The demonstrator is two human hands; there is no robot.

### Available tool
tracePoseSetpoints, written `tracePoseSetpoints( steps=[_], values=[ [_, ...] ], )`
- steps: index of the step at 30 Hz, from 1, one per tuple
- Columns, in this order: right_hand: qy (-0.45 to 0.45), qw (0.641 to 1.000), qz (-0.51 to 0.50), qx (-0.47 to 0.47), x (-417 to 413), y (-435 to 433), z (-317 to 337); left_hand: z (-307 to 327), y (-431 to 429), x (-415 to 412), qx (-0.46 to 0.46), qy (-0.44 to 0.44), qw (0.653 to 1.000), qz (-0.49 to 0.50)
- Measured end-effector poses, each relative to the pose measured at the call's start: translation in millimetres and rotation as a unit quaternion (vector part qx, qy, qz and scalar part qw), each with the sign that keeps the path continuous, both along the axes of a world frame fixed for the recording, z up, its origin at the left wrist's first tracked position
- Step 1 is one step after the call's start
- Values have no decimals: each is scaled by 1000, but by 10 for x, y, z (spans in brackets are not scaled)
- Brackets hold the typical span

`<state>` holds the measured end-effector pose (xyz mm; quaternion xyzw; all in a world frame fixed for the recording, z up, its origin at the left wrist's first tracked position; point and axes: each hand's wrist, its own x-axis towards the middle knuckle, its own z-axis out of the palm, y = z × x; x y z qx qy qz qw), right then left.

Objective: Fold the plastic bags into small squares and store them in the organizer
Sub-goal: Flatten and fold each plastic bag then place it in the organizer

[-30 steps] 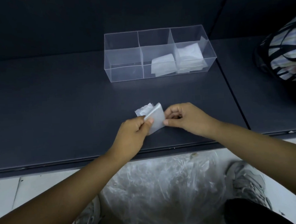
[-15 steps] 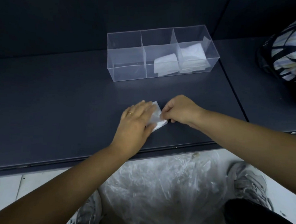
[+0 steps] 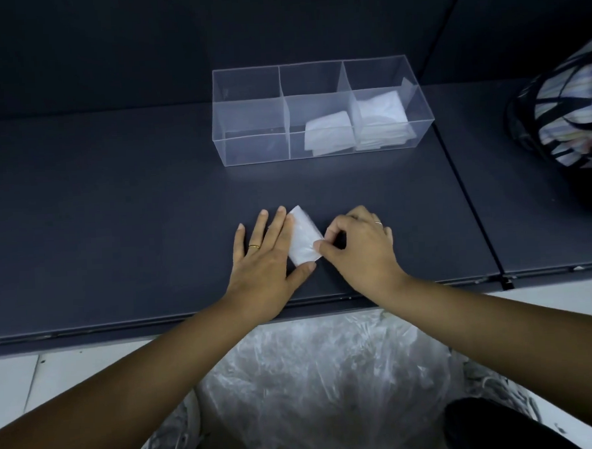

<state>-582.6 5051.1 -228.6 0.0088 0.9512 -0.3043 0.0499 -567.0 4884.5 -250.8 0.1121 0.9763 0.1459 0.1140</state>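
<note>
A small folded white plastic bag (image 3: 303,237) lies flat on the dark table (image 3: 116,216) near its front edge. My left hand (image 3: 265,256) lies flat beside it with straight fingers, its index finger and thumb touching the bag's left and lower edges. My right hand (image 3: 357,245) pinches the bag's right corner between thumb and curled fingers. Behind stands a clear three-compartment organizer (image 3: 249,147). Its middle compartment holds a folded bag (image 3: 327,133), the right one holds a stack of folded bags (image 3: 380,120), and the left one is bare.
A striped bag (image 3: 570,113) sits at the right edge of the table. A seam (image 3: 471,198) splits the tabletop on the right. Below the table's front edge a large heap of crumpled clear plastic bags (image 3: 323,387) rests on my lap.
The bag was held up between both hands, then laid down and pressed by my left palm. Now my left hand has slid left, uncovering the flattened folded bag; my right hand still pinches it.
</note>
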Motion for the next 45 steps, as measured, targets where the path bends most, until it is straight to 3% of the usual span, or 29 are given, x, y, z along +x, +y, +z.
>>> tracePoseSetpoints(
  steps=[7, 10, 15, 19, 23, 26, 28, 31, 35, 40, 43, 45],
  values=[
    [-103, 966, -45, -233, -98, -56, 128, 121, 201, 353, 179, -3, 975, 133],
    [-95, 967, 35, -234, -129, 15, 240, 322, 82, 244, 268, 9, 949, 164],
    [-87, 953, 220, -189, -181, 143, 545, 732, -78, -185, 210, -10, 975, -73],
    [-89, 952, 151, -251, -270, 237, 624, 712, -81, -304, 318, -91, 944, 4],
    [-128, 948, 75, -281, -395, 317, 593, 652, -89, -398, 401, -98, 904, 109],
    [-105, 953, 4, -285, -741, 372, 629, 664, -168, -614, 447, -63, 873, 186],
    [-62, 953, -71, -287, -1095, 410, 664, 683, -253, -784, 388, 46, 900, 191],
    [-6, 953, -154, -260, -1598, 400, 664, 660, -304, -966, 179, 203, 958, 97],
    [12, 985, -165, -44, -1921, 225, 563, 469, -251, -1029, -1, 139, 990, 29],
    [25, 977, -135, 160, -1927, 132, 455, 389, -302, -1011, -47, 141, 989, 5],
    [35, 974, -119, 190, -1926, 177, 457, 367, -256, -854, -39, 146, 988, -4],
    [52, 980, -109, 157, -1878, 217, 491, 328, -213, -663, -16, 135, 991, -19]
  ],
)
